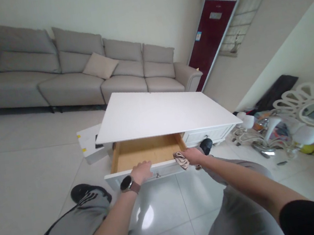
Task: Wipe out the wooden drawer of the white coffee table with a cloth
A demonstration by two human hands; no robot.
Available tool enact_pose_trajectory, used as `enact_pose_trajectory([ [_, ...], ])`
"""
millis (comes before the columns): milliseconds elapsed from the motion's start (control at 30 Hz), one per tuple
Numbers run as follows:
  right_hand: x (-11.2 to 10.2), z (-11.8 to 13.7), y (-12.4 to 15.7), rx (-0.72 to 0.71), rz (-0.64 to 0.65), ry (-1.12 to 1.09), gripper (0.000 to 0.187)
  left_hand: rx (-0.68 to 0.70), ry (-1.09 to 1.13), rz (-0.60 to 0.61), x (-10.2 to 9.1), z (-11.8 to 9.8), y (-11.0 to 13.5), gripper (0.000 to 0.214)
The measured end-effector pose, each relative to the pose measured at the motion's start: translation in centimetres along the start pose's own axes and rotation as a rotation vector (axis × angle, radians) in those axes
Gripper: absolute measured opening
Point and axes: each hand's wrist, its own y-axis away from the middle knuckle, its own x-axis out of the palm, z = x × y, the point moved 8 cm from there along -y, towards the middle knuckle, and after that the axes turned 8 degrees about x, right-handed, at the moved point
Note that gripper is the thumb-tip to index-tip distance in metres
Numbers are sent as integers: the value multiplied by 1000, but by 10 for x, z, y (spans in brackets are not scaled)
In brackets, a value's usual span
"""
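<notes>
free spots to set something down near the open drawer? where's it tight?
The white tabletop is bare edge to edge. The drawer interior is open wood behind its front rail. The rail is crowded: left hand grips it, right hand holds a cloth at its right corner. Floor right of the table is cluttered.

Bare wood drawer (147, 152), seemingly matt

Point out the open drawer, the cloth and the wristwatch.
open drawer (147, 152): head view, on its bare wooden bottom.
cloth (181, 160): head view, on the bunched tan fabric under the right hand (194, 156).
wristwatch (127, 184): head view, on its round dark face, left wrist.
</notes>
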Motion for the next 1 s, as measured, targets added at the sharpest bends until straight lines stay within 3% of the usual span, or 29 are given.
enact_pose_trajectory([
  [133, -1, 5, 2, 94, 13, 20, 43, -2, 3, -28, 6, -24, 13, 46],
  [233, -7, 11, -2, 98, 37, 65, 43, -17, 42, -34, 6, -30, 14, 49],
  [400, -11, 16, -12, 76, 75, 113, 32, -20, 71, -47, 7, -34, 5, 46],
  [600, -8, 16, -16, -1, 82, 115, 39, 15, 31, -84, 14, -42, -2, 54],
  [800, -6, 14, -18, -50, 69, 74, 32, 25, 0, -67, 24, -55, -26, 55],
  [1000, -5, 15, -23, -63, 31, 23, 34, 11, -6, -178, 37, -59, -36, 66],
])
